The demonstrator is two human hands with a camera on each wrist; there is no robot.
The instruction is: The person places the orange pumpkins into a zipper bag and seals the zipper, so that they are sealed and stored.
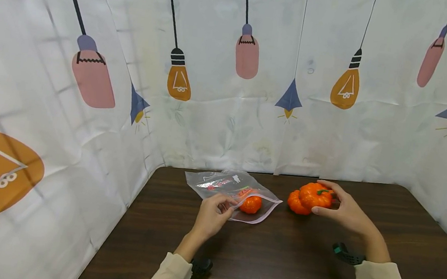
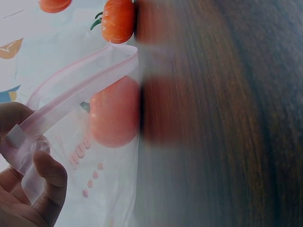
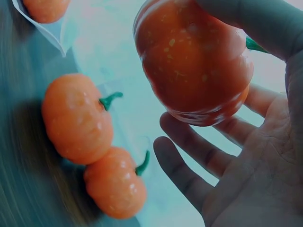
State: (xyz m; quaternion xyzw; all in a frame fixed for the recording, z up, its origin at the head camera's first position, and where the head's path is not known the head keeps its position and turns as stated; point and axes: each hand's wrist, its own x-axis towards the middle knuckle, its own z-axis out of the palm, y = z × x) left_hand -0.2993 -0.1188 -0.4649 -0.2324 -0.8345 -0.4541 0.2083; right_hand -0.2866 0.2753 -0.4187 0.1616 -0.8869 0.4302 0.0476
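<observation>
My left hand [image 1: 212,214] pinches the pink zip edge of a clear zip bag [image 1: 210,181] lying on its side. Its mouth gapes toward the right. Inside the bag sits a small orange pumpkin [image 1: 251,204], also seen through the plastic in the left wrist view. Over to the right, my right hand [image 1: 349,213] grips another orange pumpkin [image 3: 194,61] with a green stem, between thumb and fingers. Two more pumpkins appear beneath it in the right wrist view, a larger one [image 3: 78,118] touching a smaller one [image 3: 116,184].
The dark wooden table [image 1: 266,268] ends at the back against a white curtain [image 1: 208,128] printed with hanging lamps. More of that curtain runs along the left and right sides. Each wrist wears a black device [image 1: 347,254].
</observation>
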